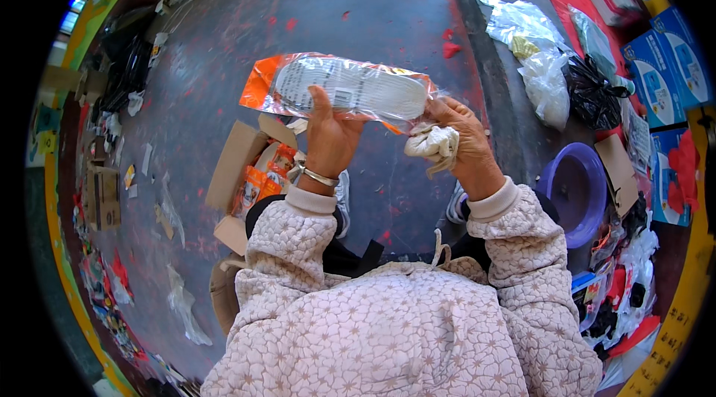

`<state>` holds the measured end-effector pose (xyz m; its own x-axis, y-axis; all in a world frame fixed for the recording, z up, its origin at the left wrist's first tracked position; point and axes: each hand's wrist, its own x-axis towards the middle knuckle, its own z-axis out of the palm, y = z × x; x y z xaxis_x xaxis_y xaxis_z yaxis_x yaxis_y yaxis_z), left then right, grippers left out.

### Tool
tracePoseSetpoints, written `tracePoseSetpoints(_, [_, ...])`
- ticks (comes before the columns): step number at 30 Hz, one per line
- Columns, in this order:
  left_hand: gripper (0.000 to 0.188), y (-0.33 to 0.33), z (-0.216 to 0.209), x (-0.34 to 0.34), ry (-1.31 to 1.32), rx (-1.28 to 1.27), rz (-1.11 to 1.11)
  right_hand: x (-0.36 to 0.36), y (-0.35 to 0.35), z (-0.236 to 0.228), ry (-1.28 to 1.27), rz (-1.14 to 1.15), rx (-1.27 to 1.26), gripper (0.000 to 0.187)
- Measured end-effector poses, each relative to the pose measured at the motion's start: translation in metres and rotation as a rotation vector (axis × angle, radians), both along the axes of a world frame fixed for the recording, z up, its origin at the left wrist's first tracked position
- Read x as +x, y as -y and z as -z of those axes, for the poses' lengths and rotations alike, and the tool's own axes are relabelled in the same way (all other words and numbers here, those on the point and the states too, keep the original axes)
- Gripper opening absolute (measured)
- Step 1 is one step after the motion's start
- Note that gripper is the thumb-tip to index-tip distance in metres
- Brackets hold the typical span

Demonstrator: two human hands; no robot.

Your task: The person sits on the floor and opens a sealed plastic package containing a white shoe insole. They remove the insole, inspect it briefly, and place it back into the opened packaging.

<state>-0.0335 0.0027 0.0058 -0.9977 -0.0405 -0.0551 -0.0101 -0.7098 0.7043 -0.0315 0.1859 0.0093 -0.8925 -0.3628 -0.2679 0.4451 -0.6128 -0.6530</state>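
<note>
Insole packet raised level; left hand, right hand grip its ends.

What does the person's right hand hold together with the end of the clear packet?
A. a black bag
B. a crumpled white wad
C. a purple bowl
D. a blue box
B: the right hand pinches the end of the clear packet and also grips a crumpled white wad; the left hand supports the packet from below.

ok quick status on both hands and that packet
Left hand grips clear packet mid-length. Right hand pinches its end, white cloth wad in palm. Open cardboard box below, nothing blocking.
</note>
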Motion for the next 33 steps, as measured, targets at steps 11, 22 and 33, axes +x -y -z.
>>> tracePoseSetpoints(11, [0.058, 0.015, -0.001, 0.000, -0.051, -0.124, -0.002, 0.000, 0.004, -0.005, 0.083, -0.033, 0.002, 0.018])
tracePoseSetpoints(22, [0.067, 0.019, 0.006, 0.002, -0.059, -0.483, -0.009, 0.003, 0.000, 0.004, -0.008, -0.089, 0.003, 0.031])
tracePoseSetpoints(33, [0.055, 0.027, 0.019, 0.003, 0.065, -0.495, -0.074, 0.005, 0.001, 0.003, -0.122, -0.107, 0.025, 0.034])
